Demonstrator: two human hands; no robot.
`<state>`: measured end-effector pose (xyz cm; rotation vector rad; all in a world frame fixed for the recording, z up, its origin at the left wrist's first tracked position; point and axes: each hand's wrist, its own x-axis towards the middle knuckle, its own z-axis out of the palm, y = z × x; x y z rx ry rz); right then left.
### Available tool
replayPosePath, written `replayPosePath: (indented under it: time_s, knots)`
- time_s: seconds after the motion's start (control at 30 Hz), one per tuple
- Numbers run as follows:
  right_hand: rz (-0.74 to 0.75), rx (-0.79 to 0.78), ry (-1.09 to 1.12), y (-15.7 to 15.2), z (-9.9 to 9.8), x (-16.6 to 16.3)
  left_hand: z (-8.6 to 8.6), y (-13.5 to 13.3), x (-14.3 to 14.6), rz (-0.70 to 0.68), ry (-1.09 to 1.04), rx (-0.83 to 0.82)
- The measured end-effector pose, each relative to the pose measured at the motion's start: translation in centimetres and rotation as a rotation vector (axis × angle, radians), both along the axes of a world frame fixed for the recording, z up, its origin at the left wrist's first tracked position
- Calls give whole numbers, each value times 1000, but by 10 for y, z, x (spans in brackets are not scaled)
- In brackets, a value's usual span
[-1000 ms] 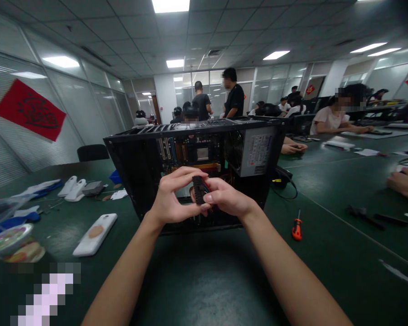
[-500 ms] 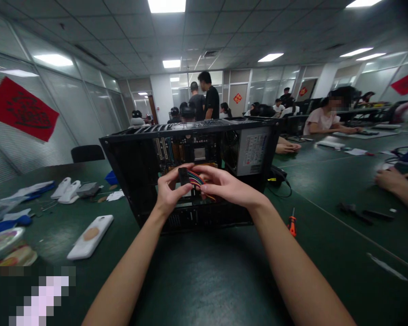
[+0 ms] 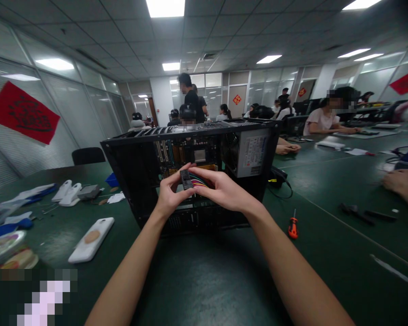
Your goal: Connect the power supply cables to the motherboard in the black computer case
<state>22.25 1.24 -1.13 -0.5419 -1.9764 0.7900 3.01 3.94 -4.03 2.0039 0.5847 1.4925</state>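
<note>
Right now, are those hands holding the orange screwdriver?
No, the orange screwdriver lies on the green table, while both hands hold a black plug with colourful wires.

A black plug (image 3: 186, 179) is held up, leaning a little. Its bright bunch of wires (image 3: 201, 182) comes out on the right. Behind it, the open black computer case (image 3: 204, 132) stands on the bench (image 3: 204, 276).

Glass wall (image 3: 73, 102) w/ blinds (image 3: 3, 151), ceiling lts (image 3: 165, 7), blk chair (image 3: 88, 155)

An office, by its ceiling light panels (image 3: 165, 7), glass partitions (image 3: 70, 102) with blinds (image 3: 0, 158), and shared green table (image 3: 204, 276).
</note>
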Motion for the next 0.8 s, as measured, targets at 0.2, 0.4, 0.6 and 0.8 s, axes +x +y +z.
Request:
replayPosePath:
  time_s: [0.2, 0.4, 0.6, 0.8]
  knots:
    - [-115, 180, -35, 5, 0, 6, 9, -3, 1, -12, 42, -92]
    - [-316, 459, -155, 7, -2, 6, 27, -12, -7, 20, 205, -260]
    - [-344, 511, -231, 11, -9, 3, 31, -15, -7, 21, 161, -400]
    - [-338, 387, -241, 16, -15, 0, 26, -13, -3, 29, 197, -470]
